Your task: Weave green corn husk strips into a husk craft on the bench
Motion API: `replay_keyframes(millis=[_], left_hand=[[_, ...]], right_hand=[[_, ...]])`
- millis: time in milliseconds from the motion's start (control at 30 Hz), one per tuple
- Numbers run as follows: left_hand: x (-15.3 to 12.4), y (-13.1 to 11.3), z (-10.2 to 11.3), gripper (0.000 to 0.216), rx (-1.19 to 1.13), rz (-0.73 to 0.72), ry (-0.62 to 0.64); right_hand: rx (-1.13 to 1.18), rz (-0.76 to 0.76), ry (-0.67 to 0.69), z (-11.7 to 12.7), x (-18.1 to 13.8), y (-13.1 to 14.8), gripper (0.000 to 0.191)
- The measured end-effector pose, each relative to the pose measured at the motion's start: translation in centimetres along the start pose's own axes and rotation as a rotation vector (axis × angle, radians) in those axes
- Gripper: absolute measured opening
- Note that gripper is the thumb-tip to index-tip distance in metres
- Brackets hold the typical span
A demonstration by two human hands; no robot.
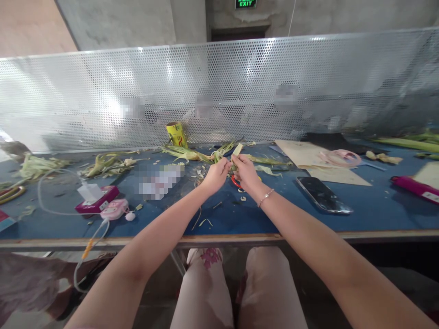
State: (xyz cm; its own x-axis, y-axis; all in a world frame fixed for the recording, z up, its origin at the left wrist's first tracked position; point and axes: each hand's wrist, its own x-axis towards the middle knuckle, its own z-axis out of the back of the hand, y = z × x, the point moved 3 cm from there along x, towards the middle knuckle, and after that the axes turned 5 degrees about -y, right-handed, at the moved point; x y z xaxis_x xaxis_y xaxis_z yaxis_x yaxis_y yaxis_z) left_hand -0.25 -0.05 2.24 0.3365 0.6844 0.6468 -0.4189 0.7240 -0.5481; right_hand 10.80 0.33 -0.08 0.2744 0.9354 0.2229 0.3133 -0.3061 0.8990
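Observation:
Above the blue table, my left hand [216, 175] and my right hand [246, 172] meet with their fingers pinched. Between them they grip a pale green plant strip [238, 150], whose flat end sticks up over my right fingers. The lower part of the strip is hidden by the fingers. Just under my right hand shows a red-orange loop [236, 182], perhaps a scissors handle. Behind my hands lies a bunch of leafy plant pieces [192, 154], with small scraps scattered around it.
A perforated metal screen [219, 82] closes off the back. A yellow can [176, 135] stands by it. On the right lie a phone [320, 194], brown paper [305, 157] and a pink tape roll [341, 157]. A white charger [89, 192] and cables are left.

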Motion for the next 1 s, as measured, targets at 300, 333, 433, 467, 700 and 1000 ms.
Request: replay_keyframes(millis=[300, 333, 433, 467, 700, 1000], left_hand=[[0.08, 0.70, 0.00, 0.021, -0.005, -0.046, 0.076], [0.12, 0.66, 0.04, 0.021, 0.012, -0.052, 0.085], [0.14, 0.43, 0.13, 0.021, 0.043, -0.063, 0.100], [0.12, 0.33, 0.13, 0.021, 0.042, -0.068, 0.105], [-0.11, 0.19, -0.19, 0.023, 0.004, -0.043, 0.113], [-0.19, 0.80, -0.65, 0.024, -0.069, 0.011, 0.133]], right_hand=[[0.099, -0.058, 0.000, -0.07, -0.28, 0.49, 0.033], [0.100, -0.059, -0.002, -0.06, -0.28, 0.51, 0.034], [0.091, -0.050, -0.016, 0.01, -0.26, 0.60, 0.034], [0.088, -0.045, -0.025, 0.03, -0.26, 0.64, 0.033], [0.094, -0.044, -0.100, 0.12, -0.23, 0.68, 0.026], [0.080, -0.019, -0.135, 0.25, 0.02, 0.03, 0.030]])
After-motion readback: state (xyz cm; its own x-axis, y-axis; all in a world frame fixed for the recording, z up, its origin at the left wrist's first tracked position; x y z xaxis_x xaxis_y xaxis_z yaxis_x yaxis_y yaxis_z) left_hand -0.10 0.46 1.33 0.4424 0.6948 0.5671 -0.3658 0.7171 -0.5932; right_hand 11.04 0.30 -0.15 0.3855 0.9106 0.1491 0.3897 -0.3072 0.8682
